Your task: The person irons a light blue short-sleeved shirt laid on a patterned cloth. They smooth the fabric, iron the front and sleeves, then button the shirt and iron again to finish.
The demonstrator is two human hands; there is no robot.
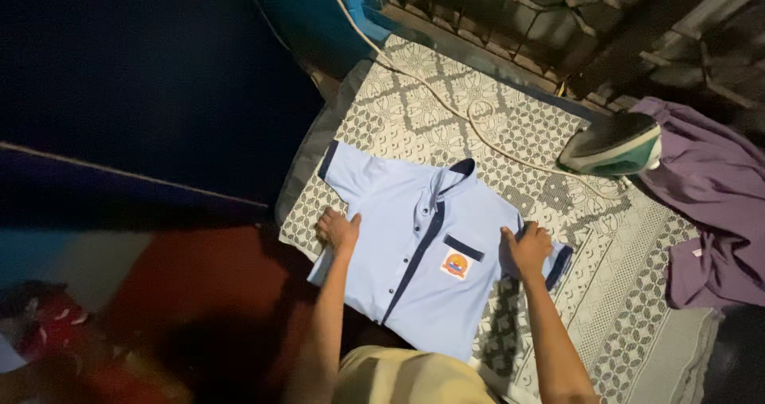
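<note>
A small light-blue short-sleeved shirt (414,245) with dark navy trim, a dark button placket and an orange chest badge lies face up on a patterned white cloth (510,125). My left hand (338,229) presses flat on the shirt's left side below the sleeve. My right hand (526,249) rests on the right sleeve, fingers curled over its edge near the navy cuff. Both forearms reach in from the bottom of the view.
A green and white clothes iron (612,145) stands at the cloth's far right, its pale cord (446,101) trailing across the cloth to the back. A purple garment (713,213) lies bunched at the right. A dark metal grille is at the back; dark blue and red surfaces lie left.
</note>
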